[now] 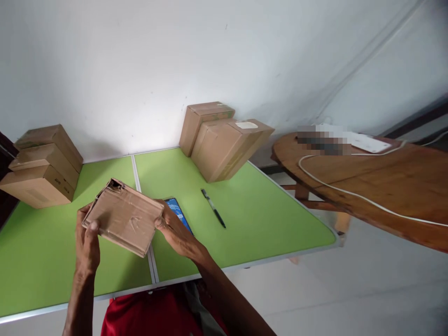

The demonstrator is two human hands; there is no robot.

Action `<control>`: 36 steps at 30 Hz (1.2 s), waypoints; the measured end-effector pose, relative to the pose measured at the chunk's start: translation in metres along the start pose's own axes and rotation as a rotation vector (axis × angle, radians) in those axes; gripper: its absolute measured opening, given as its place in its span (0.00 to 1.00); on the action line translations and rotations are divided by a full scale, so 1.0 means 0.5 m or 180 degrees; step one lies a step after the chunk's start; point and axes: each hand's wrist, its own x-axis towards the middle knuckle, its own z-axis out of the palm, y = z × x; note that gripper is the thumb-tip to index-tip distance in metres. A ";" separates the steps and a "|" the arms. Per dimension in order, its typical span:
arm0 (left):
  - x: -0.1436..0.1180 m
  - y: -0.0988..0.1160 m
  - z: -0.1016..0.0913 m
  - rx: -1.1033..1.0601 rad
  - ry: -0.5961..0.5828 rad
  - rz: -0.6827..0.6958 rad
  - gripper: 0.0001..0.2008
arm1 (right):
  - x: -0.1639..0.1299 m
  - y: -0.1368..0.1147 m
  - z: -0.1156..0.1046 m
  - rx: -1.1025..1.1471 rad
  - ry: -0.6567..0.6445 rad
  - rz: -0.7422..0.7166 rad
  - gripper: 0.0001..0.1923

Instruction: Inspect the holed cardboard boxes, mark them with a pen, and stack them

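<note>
Between my two hands is a small brown cardboard box, tilted above the green table. Clear tape shines on its face, and the far-left corner is torn with a dark gap. My left hand grips the left side, thumb on the top face. My right hand holds the right edge, thumb at the near corner and the other fingers mostly hidden. Partly behind my right hand lies a phone with a lit blue screen. A pen rests on the table right of the phone.
Several cardboard boxes are stacked at the table's left end. Two larger boxes stand at the back against the wall. To the right is a wooden table bearing a white cable and a white flat object.
</note>
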 end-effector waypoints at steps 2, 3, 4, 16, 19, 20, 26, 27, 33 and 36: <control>-0.014 0.021 -0.006 0.0052 -0.0149 0.0000 0.41 | -0.011 -0.006 -0.011 -0.0117 0.0132 0.0111 0.46; -0.020 0.036 -0.009 0.0104 -0.0200 0.0023 0.41 | -0.016 -0.014 -0.015 -0.0170 0.0232 0.0151 0.43; -0.025 0.051 -0.012 0.0209 -0.0248 0.0071 0.39 | -0.019 -0.024 -0.017 -0.0216 0.0324 0.0156 0.38; -0.054 0.158 0.002 0.1347 -0.0095 0.0451 0.34 | -0.031 -0.091 0.006 -0.0380 0.0366 -0.0439 0.16; -0.050 0.159 0.012 0.1342 -0.0223 0.0571 0.30 | -0.027 -0.097 0.009 -0.0418 0.0510 -0.0379 0.17; -0.048 0.159 0.013 0.1317 -0.0282 0.0616 0.28 | -0.025 -0.099 0.010 -0.0438 0.0579 -0.0378 0.18; -0.026 0.161 0.007 0.1152 -0.0718 0.0727 0.27 | -0.017 -0.110 0.031 -0.1067 0.0845 -0.0408 0.16; -0.020 0.162 0.008 0.1112 -0.0731 0.0707 0.26 | -0.020 -0.112 0.036 -0.1197 0.0912 -0.0414 0.16; 0.000 0.180 0.023 0.1146 -0.0269 0.0657 0.21 | -0.032 -0.133 0.064 -0.1499 0.1056 -0.0398 0.18; 0.003 0.191 0.035 0.1202 -0.0277 0.0734 0.20 | -0.030 -0.143 0.064 -0.1683 0.1047 -0.0359 0.18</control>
